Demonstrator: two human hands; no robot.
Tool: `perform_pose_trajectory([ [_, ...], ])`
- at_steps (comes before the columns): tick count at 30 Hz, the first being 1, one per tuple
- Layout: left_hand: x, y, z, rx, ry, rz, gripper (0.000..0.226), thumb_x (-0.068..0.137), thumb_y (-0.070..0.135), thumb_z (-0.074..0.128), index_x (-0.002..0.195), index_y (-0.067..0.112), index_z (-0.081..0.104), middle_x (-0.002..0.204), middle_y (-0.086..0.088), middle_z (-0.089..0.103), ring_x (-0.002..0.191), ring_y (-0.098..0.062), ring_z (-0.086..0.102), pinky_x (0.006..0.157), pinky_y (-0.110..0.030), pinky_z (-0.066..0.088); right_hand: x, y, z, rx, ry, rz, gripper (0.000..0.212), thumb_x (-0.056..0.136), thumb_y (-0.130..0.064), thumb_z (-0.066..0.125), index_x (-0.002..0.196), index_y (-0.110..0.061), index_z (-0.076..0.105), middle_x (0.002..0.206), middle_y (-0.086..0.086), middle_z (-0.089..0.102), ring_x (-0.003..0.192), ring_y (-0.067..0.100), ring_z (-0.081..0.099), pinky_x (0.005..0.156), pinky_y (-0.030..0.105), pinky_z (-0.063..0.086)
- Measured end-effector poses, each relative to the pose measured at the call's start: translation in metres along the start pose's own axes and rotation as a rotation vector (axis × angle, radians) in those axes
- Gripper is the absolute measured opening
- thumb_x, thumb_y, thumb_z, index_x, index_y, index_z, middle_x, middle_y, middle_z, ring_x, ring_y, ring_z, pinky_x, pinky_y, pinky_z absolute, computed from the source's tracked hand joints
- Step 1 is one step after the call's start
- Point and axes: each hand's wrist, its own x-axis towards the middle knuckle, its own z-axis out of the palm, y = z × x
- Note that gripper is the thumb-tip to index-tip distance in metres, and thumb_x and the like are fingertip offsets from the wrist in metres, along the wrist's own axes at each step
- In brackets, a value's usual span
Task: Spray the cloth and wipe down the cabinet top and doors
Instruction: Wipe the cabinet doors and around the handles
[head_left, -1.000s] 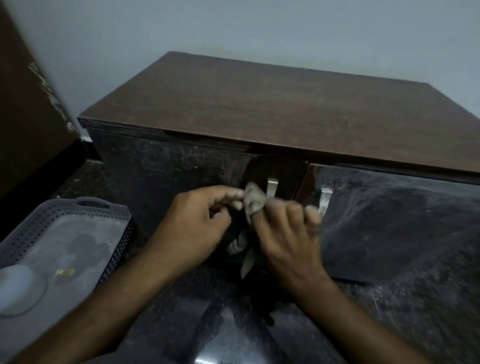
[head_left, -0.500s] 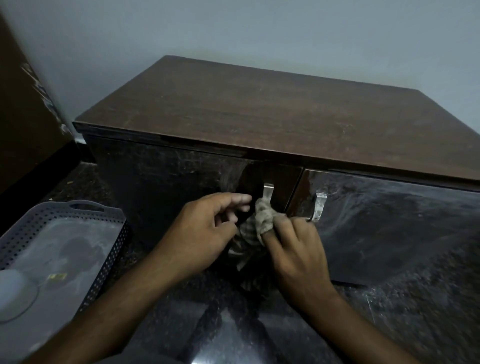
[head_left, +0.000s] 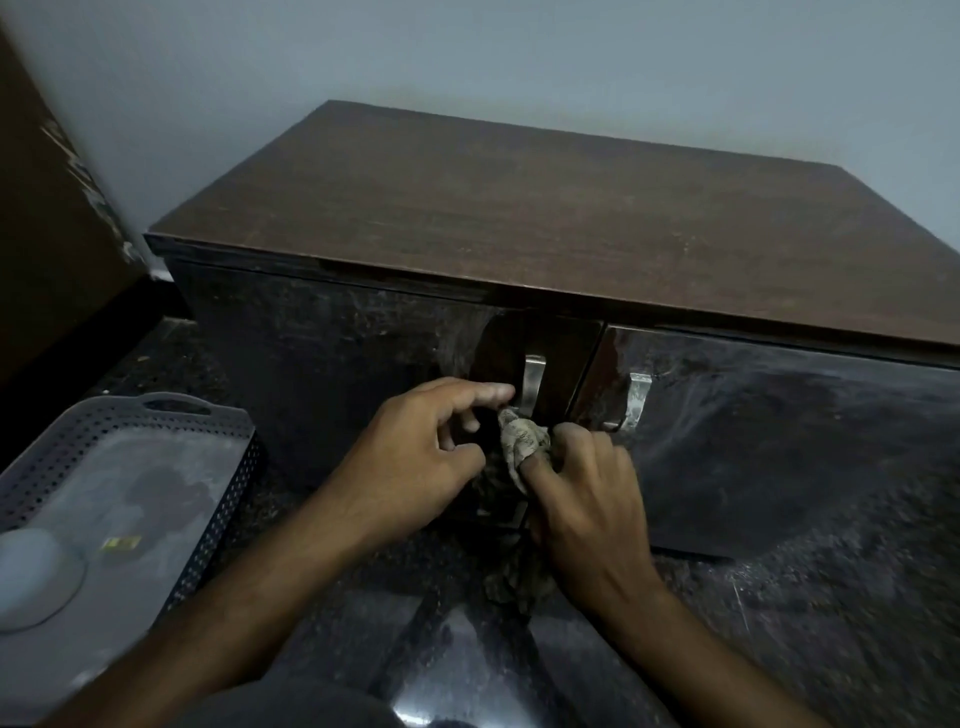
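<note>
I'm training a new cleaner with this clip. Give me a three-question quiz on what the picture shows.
1. True or false: the right hand holds the crumpled patterned cloth.
2. Which metal handle does the left hand touch: A) the left door's silver handle, B) the right door's silver handle?
3. Fill in: the grey perforated plastic tray sits on the cabinet's ____ side.

Key: 1 true; 2 A; 3 left.
</note>
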Motion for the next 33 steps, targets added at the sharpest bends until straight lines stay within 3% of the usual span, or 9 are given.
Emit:
perform_pose_trajectory([
  [2,0.001,0.002,0.000,0.002,0.005,0.013,0.057,0.078,0.005,0.061,0.126,0.036,0.063,0.101,0.016,0.061,0.075,-0.008,0.055,0.064,-0.019,0.047,0.011,0.001,-0.006,0.069,0.059,0.046,0.012,0.091,-0.013,0.066,0.098,-0.003,0.068,0.092,0.013,0.045,0.071,0.026,0.042,0.065,0.033,0.017],
  [5,0.004,0.002,0.001,0.009,0.038,0.026,0.057,0.075,0.009,0.058,0.125,0.034,0.065,0.103,0.009,0.064,0.082,-0.017,0.059,0.068,-0.025,0.051,0.025,-0.001,-0.015,0.066,0.105,0.079,0.021,0.093,-0.013,0.057,0.110,-0.002,0.065,0.091,0.013,0.046,0.073,0.030,0.043,0.058,0.036,0.029],
  [8,0.004,-0.001,0.003,0.026,0.040,0.021,0.055,0.079,-0.005,0.061,0.123,0.027,0.067,0.091,0.012,0.061,0.070,-0.006,0.055,0.062,-0.016,0.047,0.011,0.000,-0.008,0.035,0.037,-0.010,0.010,0.089,-0.010,0.067,0.097,-0.003,0.067,0.090,0.013,0.047,0.072,0.028,0.042,0.058,0.038,0.030],
  [12,0.005,-0.002,0.004,0.036,0.038,0.030,0.054,0.080,-0.001,0.063,0.124,0.031,0.067,0.091,0.013,0.060,0.065,-0.002,0.051,0.061,-0.013,0.043,0.004,0.002,-0.002,0.154,-0.021,0.016,0.008,0.085,-0.011,0.066,0.087,-0.006,0.059,0.093,0.010,0.038,0.074,0.025,0.040,0.057,0.036,0.033],
  [18,0.008,0.007,0.003,0.125,0.169,0.183,0.027,0.092,0.012,0.065,0.116,0.021,0.073,0.106,0.014,0.069,0.100,0.001,0.064,0.084,-0.008,0.046,0.014,-0.012,-0.024,0.743,-0.027,0.140,0.026,0.096,-0.019,0.051,0.077,-0.003,0.060,0.086,0.003,0.048,0.077,0.016,0.049,0.066,0.024,0.042],
  [23,0.013,0.018,0.000,0.361,0.205,0.289,0.021,0.090,0.015,0.069,0.109,0.015,0.077,0.102,0.005,0.074,0.094,-0.001,0.068,0.085,-0.014,0.053,0.008,-0.008,-0.038,1.043,0.045,0.303,0.028,0.093,-0.008,0.041,0.084,0.001,0.065,0.091,0.007,0.059,0.084,0.021,0.059,0.071,0.027,0.047],
  [28,0.032,0.051,-0.014,0.438,0.039,0.032,0.011,0.086,0.032,0.074,0.090,0.024,0.081,0.076,0.011,0.076,0.067,0.009,0.065,0.059,-0.002,0.041,0.025,-0.004,-0.039,0.878,0.049,0.405,0.017,0.089,0.006,0.055,0.080,0.003,0.070,0.083,0.004,0.066,0.077,0.013,0.064,0.065,0.029,0.051],
  [30,0.042,0.059,-0.017,0.403,-0.022,-0.070,0.011,0.085,0.030,0.076,0.078,0.022,0.080,0.056,0.011,0.069,0.046,0.011,0.058,0.044,-0.002,0.036,0.033,0.002,-0.043,0.822,-0.052,0.391,0.019,0.088,0.005,0.060,0.070,0.002,0.067,0.073,0.004,0.065,0.068,0.013,0.063,0.058,0.034,0.049],
  [33,0.049,0.070,-0.016,0.390,-0.051,-0.165,0.019,0.084,0.027,0.077,0.067,0.017,0.077,0.051,0.006,0.068,0.035,0.007,0.054,0.035,-0.006,0.034,0.056,0.020,-0.057,0.744,-0.255,0.471,0.024,0.088,-0.005,0.067,0.064,-0.003,0.067,0.059,0.007,0.063,0.056,0.013,0.059,0.052,0.038,0.048],
])
